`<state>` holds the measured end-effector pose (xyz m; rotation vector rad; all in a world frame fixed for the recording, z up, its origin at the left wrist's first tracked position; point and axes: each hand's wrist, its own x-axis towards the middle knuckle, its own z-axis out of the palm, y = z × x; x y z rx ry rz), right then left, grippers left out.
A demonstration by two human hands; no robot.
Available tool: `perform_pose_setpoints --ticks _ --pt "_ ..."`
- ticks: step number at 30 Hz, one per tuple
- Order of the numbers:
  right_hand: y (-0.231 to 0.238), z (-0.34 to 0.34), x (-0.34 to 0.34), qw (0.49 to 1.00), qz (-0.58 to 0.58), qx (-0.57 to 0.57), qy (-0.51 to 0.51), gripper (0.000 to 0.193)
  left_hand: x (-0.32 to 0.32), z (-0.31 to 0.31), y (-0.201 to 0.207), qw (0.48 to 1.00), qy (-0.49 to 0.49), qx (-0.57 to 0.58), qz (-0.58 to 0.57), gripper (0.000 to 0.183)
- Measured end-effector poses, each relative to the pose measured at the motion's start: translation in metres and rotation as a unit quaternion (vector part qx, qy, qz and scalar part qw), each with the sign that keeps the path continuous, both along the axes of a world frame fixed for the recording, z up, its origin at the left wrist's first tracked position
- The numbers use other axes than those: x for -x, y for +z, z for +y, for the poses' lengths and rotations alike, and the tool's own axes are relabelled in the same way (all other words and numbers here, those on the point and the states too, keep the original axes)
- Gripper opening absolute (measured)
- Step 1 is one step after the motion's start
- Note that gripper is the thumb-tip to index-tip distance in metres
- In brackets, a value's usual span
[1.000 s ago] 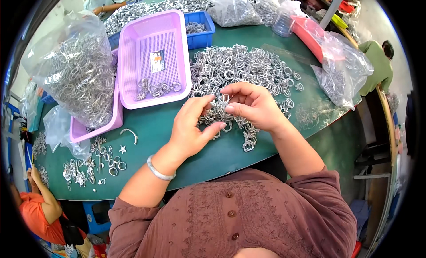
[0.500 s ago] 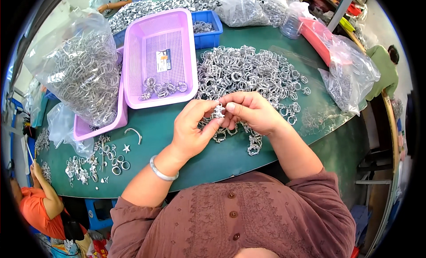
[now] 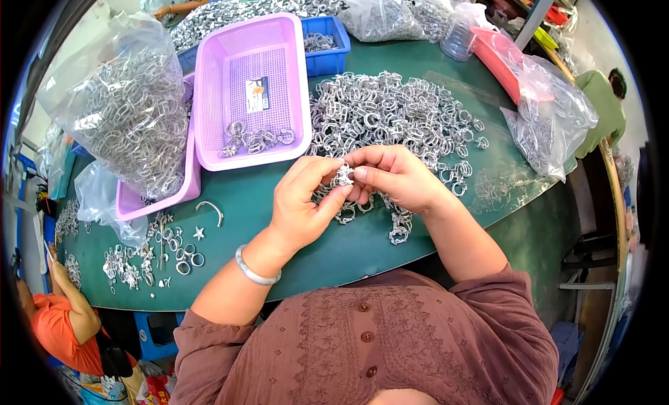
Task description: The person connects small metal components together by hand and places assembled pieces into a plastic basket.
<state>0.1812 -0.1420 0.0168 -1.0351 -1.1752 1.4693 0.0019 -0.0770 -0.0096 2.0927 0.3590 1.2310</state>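
Observation:
Between my two hands is a small silvery metal ring (image 3: pixel 344 174) with a knobbly ornament; part of it is hidden by the fingers. My left hand (image 3: pixel 304 196) pinches it between thumb and fingers from the left. From the right, my right hand (image 3: pixel 398 176) grips it too, thumb tip against its side. Both hands hover over the near edge of a big heap of similar silvery rings (image 3: pixel 390 112). A pale bangle (image 3: pixel 256 267) circles my left wrist.
A lilac basket (image 3: pixel 209 84) holding a few rings leans over another lilac basket (image 3: pixel 157 204) bearing a bulging clear bag (image 3: pixel 132 119). Loose rings and a star (image 3: pixel 199 233) lie left. Behind are a blue bin (image 3: pixel 327 62) and bags; a red scoop (image 3: pixel 496 64) lies right. Other people sit around.
My hands stay nearly still around the ring, with only a slight shift of the right thumb. At far left, the person in orange has moved a hand a little.

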Motion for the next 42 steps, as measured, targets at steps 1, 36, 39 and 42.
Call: perform_pose_setpoints --ticks 1,36,39,42 --pt "0.000 0.000 0.000 1.000 0.004 0.001 -0.002 0.026 0.000 0.000 0.000 1.000 0.000 0.003 -0.002 0.033" --pt "0.001 -0.004 0.003 0.999 0.042 -0.025 -0.021 0.012 0.004 0.003 0.005 0.998 -0.037 -0.052 0.018 0.042" --pt "0.002 -0.004 0.003 0.998 0.045 -0.024 -0.022 0.011 0.004 0.002 0.005 0.998 -0.037 -0.045 0.017 0.043" --pt "0.000 -0.006 0.003 0.998 0.051 -0.021 -0.024 0.011 0.006 -0.001 0.008 0.999 -0.034 -0.019 0.019 0.041"
